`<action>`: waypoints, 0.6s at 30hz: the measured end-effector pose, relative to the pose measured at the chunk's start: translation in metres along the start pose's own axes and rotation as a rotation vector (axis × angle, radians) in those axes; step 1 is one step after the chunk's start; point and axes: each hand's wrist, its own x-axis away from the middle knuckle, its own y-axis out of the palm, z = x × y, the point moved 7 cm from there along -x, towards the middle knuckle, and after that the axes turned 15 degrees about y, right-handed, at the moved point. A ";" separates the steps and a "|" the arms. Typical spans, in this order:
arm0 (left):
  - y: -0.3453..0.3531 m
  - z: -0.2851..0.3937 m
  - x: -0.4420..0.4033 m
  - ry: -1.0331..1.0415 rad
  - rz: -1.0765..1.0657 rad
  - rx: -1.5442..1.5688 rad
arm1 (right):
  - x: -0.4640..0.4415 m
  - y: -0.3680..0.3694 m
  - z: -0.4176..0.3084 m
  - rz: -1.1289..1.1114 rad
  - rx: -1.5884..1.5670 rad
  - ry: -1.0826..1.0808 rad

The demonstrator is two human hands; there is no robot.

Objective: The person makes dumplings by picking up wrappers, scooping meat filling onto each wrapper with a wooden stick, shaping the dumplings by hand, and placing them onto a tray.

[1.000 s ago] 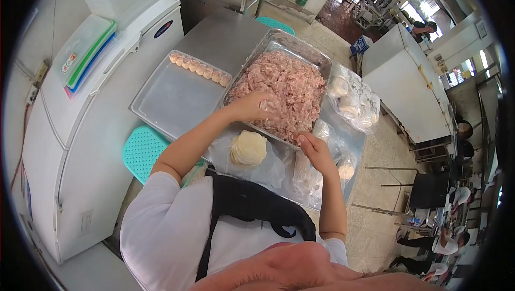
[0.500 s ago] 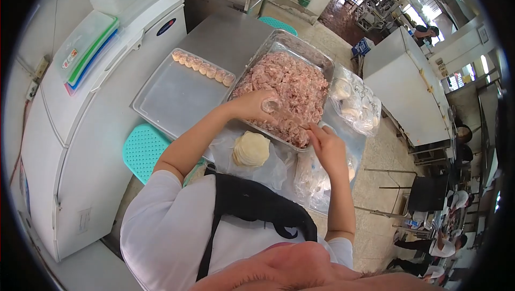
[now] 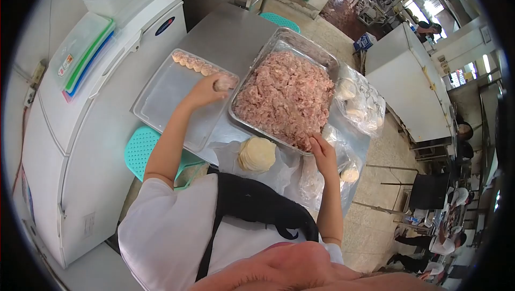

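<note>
My left hand [image 3: 206, 91] is closed around a meat-filled dumpling [image 3: 226, 82], above the right end of a row of small dumplings [image 3: 193, 64]. The row lies along the far edge of a pale plastic tray [image 3: 169, 97]. To the right stands a deep metal pan [image 3: 257, 137] of ground meat [image 3: 287, 95]. At the pan's near right corner, my right hand [image 3: 323, 154] is closed with its fingertips by the meat; what it holds is hidden. A stack of round wrappers [image 3: 256, 154] sits on clear plastic in front of the pan.
Plastic bags of pale rounds [image 3: 357, 100] lie right of the pan on the metal table [image 3: 228, 30]. White chest freezers stand on the left [image 3: 123, 92] and right [image 3: 410, 87]. Teal stools [image 3: 140, 151] are beside the table. Other people are in the background at right.
My left hand has moved from the meat, up and left to the tray, holding a dumpling. My right hand has drawn slightly down, away from my left hand.
</note>
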 end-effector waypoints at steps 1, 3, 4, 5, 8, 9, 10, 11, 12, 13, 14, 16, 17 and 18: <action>-0.007 -0.026 0.011 -0.158 0.022 -0.098 | 0.001 0.004 0.019 -0.039 -0.079 0.174; -0.001 -0.060 0.022 -0.106 0.036 -0.206 | 0.006 0.011 0.033 -0.055 -0.180 0.252; -0.002 -0.058 0.023 -0.045 0.044 -0.308 | 0.009 0.014 0.041 -0.060 -0.281 0.334; 0.001 -0.060 0.024 -0.047 0.040 -0.307 | 0.011 0.016 0.044 -0.061 -0.281 0.338; 0.017 -0.047 0.019 -0.097 0.089 -0.176 | 0.015 0.023 0.047 -0.065 -0.355 0.374; 0.022 -0.042 0.015 -0.177 0.031 -0.172 | 0.015 0.025 0.043 -0.071 -0.357 0.355; 0.028 -0.041 0.013 -0.257 -0.026 -0.168 | 0.015 0.026 0.039 -0.076 -0.357 0.336; 0.031 -0.043 0.010 -0.256 -0.029 -0.164 | 0.015 0.026 0.039 -0.073 -0.356 0.339; 0.035 -0.045 0.007 -0.215 -0.008 -0.175 | 0.015 0.025 0.038 -0.053 -0.346 0.338; 0.039 -0.047 0.004 -0.174 0.011 -0.187 | 0.016 0.024 0.038 -0.031 -0.338 0.339; 0.045 -0.055 0.002 -0.170 0.005 -0.183 | 0.018 0.024 0.037 -0.025 -0.338 0.343; 0.045 -0.053 -0.005 0.008 0.091 -0.241 | 0.020 0.024 0.035 -0.003 -0.258 0.323; 0.046 -0.055 -0.006 0.011 0.085 -0.240 | 0.021 0.025 0.034 0.002 -0.261 0.327; 0.050 -0.058 -0.006 -0.002 0.045 -0.248 | 0.021 0.028 0.032 -0.020 -0.258 0.320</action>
